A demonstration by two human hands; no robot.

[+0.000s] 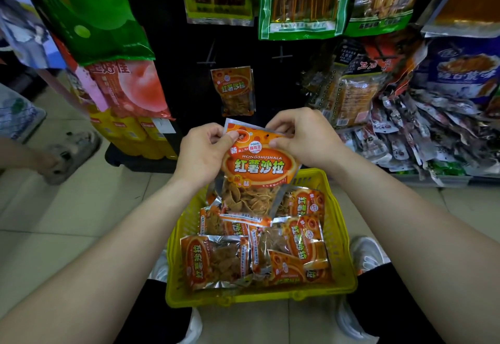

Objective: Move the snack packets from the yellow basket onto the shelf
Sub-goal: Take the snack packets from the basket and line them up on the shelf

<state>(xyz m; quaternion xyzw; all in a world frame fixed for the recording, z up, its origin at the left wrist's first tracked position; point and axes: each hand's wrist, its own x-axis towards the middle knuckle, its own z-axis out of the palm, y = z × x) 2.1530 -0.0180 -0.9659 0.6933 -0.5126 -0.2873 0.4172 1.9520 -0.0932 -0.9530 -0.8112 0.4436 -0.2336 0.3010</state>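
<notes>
Left hand (200, 151) and right hand (305, 138) pinch-grip the top corners of one snack packet (257, 169), upright over the yellow basket (257, 296), probably squaring its hang hole for the shelf (278, 86); peg's too dark to see.

held packet (257, 170): corners under left hand (201, 154), right hand (305, 138) | green bag (89, 5): cut off at top

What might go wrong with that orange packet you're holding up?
1. The left hand and right hand pinch only the top edge of the packet, so it might slip and drop back into the basket.
2. Pushing it onto the dark rack could knock the hanging packet loose.
</notes>
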